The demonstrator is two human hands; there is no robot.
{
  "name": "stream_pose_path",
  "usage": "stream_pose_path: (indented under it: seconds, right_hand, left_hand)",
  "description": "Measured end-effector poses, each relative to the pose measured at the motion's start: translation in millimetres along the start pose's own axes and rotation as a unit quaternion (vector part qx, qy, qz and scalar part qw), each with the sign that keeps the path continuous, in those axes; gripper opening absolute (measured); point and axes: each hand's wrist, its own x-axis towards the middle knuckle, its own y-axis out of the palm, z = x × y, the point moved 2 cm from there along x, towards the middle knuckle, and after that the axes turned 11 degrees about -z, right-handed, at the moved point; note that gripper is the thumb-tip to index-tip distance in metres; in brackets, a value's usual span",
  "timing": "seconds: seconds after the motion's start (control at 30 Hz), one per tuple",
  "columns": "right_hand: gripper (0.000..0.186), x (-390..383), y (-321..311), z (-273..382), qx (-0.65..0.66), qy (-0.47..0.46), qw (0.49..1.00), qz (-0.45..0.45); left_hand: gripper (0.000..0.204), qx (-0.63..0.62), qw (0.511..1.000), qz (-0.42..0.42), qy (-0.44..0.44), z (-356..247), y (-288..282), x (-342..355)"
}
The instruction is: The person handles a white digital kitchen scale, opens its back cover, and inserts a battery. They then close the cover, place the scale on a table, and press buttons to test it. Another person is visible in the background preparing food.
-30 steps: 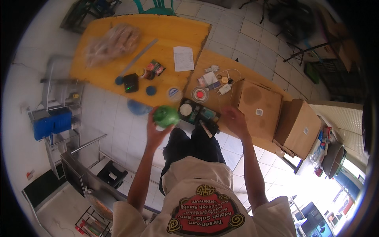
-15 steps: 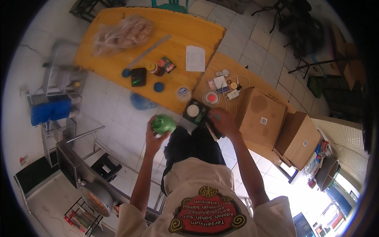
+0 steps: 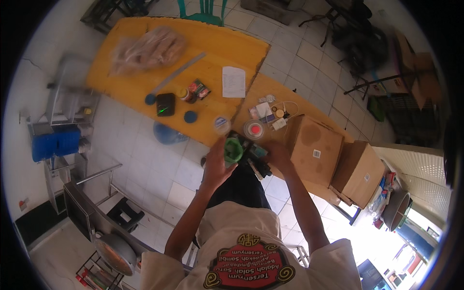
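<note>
My left hand (image 3: 216, 166) is closed around a green, rounded, thin-walled container (image 3: 234, 149), with its hollow opening facing up. It is held over or right against a black, flat, box-like device (image 3: 247, 143) at the table's near edge, and largely covers it. To the right, my right hand (image 3: 277, 154) has curled fingers beside a small dark thing with a teal face (image 3: 258, 152); what the fingers grip is not clear. Just beyond the hands stand a round tub with a pink-red centre (image 3: 254, 129) and a clear round lid with a blue label (image 3: 222, 125).
The yellow table (image 3: 203, 67) bears a bag of brownish contents (image 3: 150, 50), a grey strip (image 3: 179, 72), a black box (image 3: 165, 105), blue lids (image 3: 190, 117) and a paper sheet (image 3: 234, 82). Cardboard boxes (image 3: 316, 140) stand at the right beside a white charger (image 3: 279, 124).
My left hand has brought the green container rightward over the black device, its opening now showing. My right hand has shifted slightly right and nearer to me. The view has shifted a little.
</note>
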Motion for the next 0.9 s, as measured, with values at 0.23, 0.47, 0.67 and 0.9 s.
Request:
stream_pose_path:
  seconds: [0.23,0.47,0.67,0.9]
  right_hand:
    - [0.028,-3,-11,-5,-0.013,0.032,0.998,-0.054]
    - [0.025,-9,-52,7,0.05,0.123,0.989,-0.062]
    - [0.032,-16,-19,-2,0.031,0.058,0.997,0.027]
    - [0.062,-48,-40,9,0.097,0.1,0.987,0.078]
  left_hand:
    - [0.086,0.04,0.999,-0.002,0.001,17,-16,-16]
    - [0.065,0.106,0.98,0.074,-0.153,109,-61,-91]
    - [0.05,0.08,0.945,0.194,-0.251,144,-65,-135]
    - [0.041,0.047,0.946,0.179,-0.266,122,-48,-129]
